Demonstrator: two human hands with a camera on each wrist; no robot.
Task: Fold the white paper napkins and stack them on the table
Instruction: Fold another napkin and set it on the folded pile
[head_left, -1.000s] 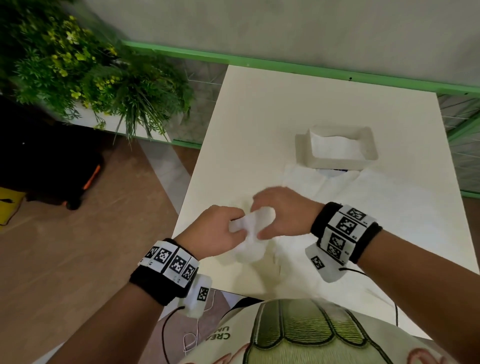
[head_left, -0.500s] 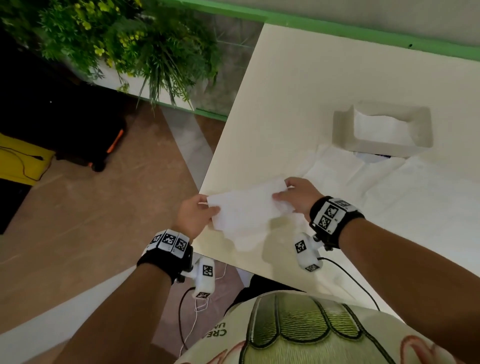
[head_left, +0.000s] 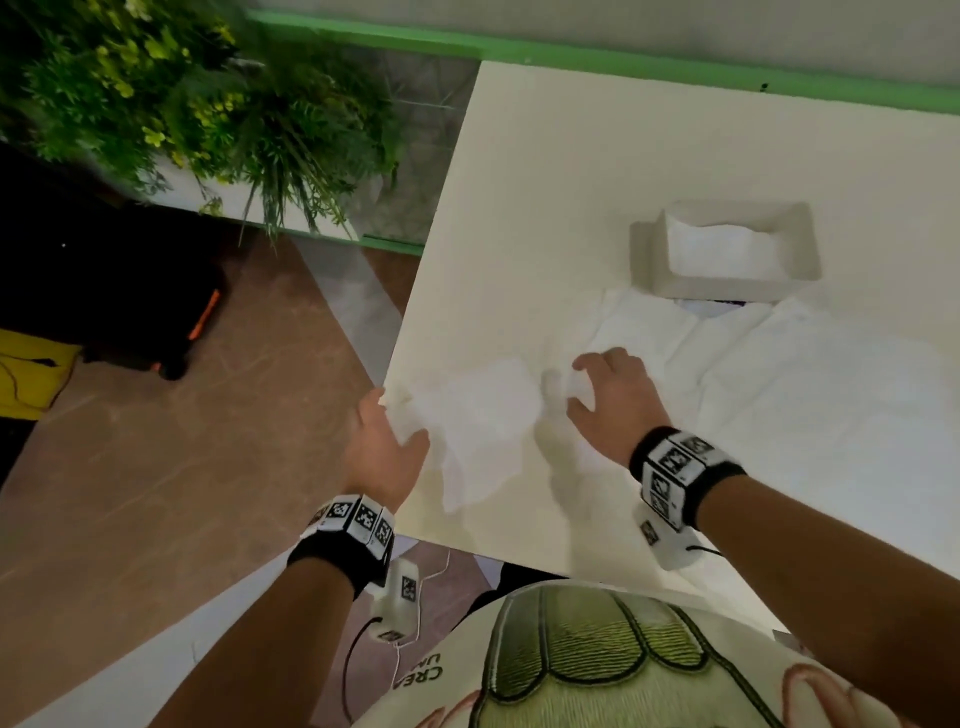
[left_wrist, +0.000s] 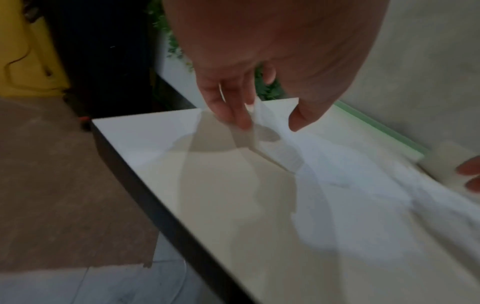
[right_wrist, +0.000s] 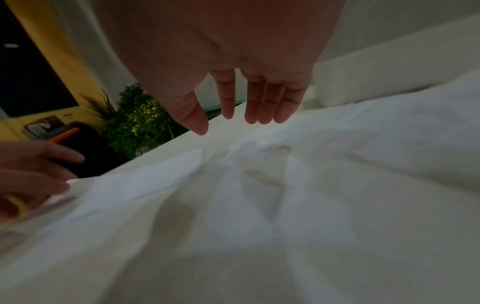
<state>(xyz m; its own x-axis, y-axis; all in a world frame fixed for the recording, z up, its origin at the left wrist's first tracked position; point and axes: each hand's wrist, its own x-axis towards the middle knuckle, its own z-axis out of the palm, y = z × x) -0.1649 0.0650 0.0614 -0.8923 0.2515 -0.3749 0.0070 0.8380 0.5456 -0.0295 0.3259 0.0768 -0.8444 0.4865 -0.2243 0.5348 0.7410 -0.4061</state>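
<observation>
Now a person spreads one white napkin (head_left: 478, 415) flat near the table's (head_left: 545, 182) left edge, at about seven o'clock from the napkin holder (head_left: 727, 249). To do this well, the sheet should probably be drawn taut and smoothed before any crease, its corners matched. The left hand (head_left: 382, 447) pinches the napkin's left edge between thumb and fingers (left_wrist: 233, 111) (the wrist view shows the paper caught there). The right hand (head_left: 613, 400) hovers palm down at the sheet's three o'clock side, fingers (right_wrist: 265, 102) extended and slightly spread, holding nothing; whether they touch the paper cannot be told. More white sheets (head_left: 779, 384) lie at the right.
</observation>
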